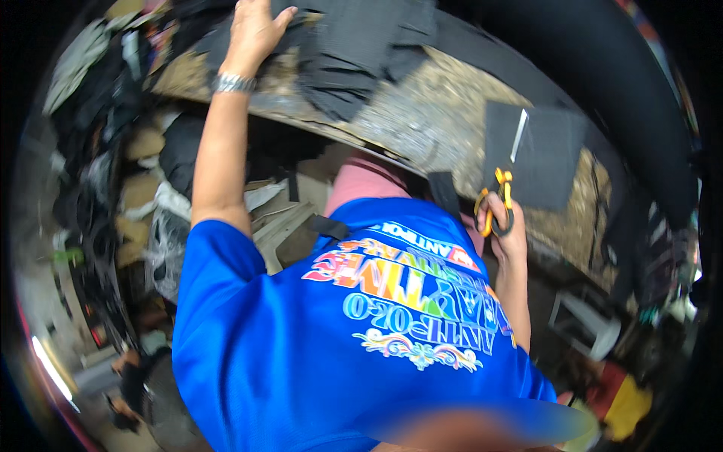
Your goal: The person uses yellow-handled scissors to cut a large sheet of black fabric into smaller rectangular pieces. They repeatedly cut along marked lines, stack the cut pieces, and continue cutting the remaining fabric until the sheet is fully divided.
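Note:
My right hand (503, 226) is closed around the orange-and-black handles of a pair of scissors (503, 179). Their pale blade points away from me, over a dark grey square of cloth (538, 169) on the worktable. At the far left my left hand (254, 34) stretches out over dark cloth, its thumb spread away from the palm. The picture's upper edge cuts off its fingertips, and whether they touch the cloth cannot be made out. Beside that hand lies a stack of dark cloth pieces (354, 56) with slit or creased edges.
The worktable (422, 102) has a worn, shiny brown top. A large black roll of fabric (595, 56) lies along its far right side. Heaps of dark scraps (90, 151) and a clear plastic bag (167, 248) stand at the left. A white frame-like object (584, 324) is low on the right.

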The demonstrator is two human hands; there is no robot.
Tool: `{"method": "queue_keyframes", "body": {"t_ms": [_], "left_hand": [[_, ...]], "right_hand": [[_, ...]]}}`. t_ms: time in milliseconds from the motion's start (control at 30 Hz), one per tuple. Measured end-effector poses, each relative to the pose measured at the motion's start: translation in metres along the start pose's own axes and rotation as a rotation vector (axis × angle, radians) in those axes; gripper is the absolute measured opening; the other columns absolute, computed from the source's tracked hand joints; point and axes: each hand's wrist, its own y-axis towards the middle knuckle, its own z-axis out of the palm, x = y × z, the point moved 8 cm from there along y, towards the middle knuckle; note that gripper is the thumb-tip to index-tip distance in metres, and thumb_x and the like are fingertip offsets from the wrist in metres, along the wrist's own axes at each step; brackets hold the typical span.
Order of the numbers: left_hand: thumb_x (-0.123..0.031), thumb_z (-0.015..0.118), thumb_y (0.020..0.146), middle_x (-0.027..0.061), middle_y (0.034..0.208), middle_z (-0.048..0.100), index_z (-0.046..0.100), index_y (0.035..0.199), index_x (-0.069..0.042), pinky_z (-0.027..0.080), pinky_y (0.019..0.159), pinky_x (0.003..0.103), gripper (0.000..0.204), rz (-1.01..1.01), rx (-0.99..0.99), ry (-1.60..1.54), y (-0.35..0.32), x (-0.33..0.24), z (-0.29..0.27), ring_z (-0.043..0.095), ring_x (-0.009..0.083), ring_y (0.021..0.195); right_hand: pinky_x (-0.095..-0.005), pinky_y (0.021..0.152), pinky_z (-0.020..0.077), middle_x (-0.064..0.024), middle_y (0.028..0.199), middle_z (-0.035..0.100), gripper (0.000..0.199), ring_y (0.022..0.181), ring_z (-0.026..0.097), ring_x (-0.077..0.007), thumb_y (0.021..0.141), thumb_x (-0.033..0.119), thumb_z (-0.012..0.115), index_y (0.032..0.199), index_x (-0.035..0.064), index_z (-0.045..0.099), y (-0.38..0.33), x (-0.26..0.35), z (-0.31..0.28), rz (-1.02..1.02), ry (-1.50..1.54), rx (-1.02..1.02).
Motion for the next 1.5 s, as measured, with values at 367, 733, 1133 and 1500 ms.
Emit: {"method": "queue_keyframes", "body": {"t_ms": [367, 733, 1133, 1500], "left_hand": [[-0.008, 0.074, 0.083, 0.0182, 0.153, 0.031, 0.030, 0.149, -0.002, 0.043, 0.106, 0.039, 0.079, -0.671, 0.890, -1.588, -0.161, -0.265, 0.187, 0.039, 0.0326, 0.137], [-0.007, 0.081, 0.077, 0.0022, 0.084, 0.062, 0.025, 0.146, 0.002, 0.042, 0.056, 0.020, 0.089, -0.848, 0.922, -1.481, -0.156, -0.305, 0.243, 0.056, 0.0077, 0.070], [0.001, 0.066, 0.084, 0.0108, 0.123, 0.062, 0.014, 0.156, -0.017, 0.048, 0.097, 0.036, 0.091, -0.465, 0.538, -0.976, -0.042, -0.268, 0.147, 0.059, 0.0187, 0.111], [-0.005, 0.064, 0.089, 0.0073, 0.103, 0.065, 0.070, 0.121, -0.012, 0.047, 0.091, 0.026, 0.033, -0.497, 0.429, -1.161, -0.112, -0.223, 0.200, 0.061, 0.0144, 0.099]], "right_hand": [[-0.0267, 0.050, 0.0451, -0.0058, 0.064, 0.058, 0.034, 0.053, 0.055, -0.0140, 0.089, 0.036, 0.071, 0.079, 0.0063, 0.060, -0.027, -0.063, -0.058, 0.175, 0.384, -0.350], [-0.0200, 0.042, 0.0380, -0.0044, 0.061, 0.056, 0.040, 0.050, 0.054, -0.0119, 0.092, 0.045, 0.066, 0.076, 0.0087, 0.056, -0.019, -0.078, -0.052, 0.236, 0.460, -0.164], [-0.0213, 0.044, 0.0417, -0.0029, 0.064, 0.060, 0.024, 0.049, 0.055, -0.0086, 0.087, 0.026, 0.071, 0.084, 0.0030, 0.064, -0.015, -0.045, -0.056, 0.185, 0.039, -0.123], [-0.0262, 0.043, 0.0414, -0.0056, 0.065, 0.059, 0.031, 0.053, 0.057, -0.0131, 0.084, 0.032, 0.076, 0.081, 0.0068, 0.058, -0.021, -0.004, -0.184, -0.074, 0.280, -0.660]]}}
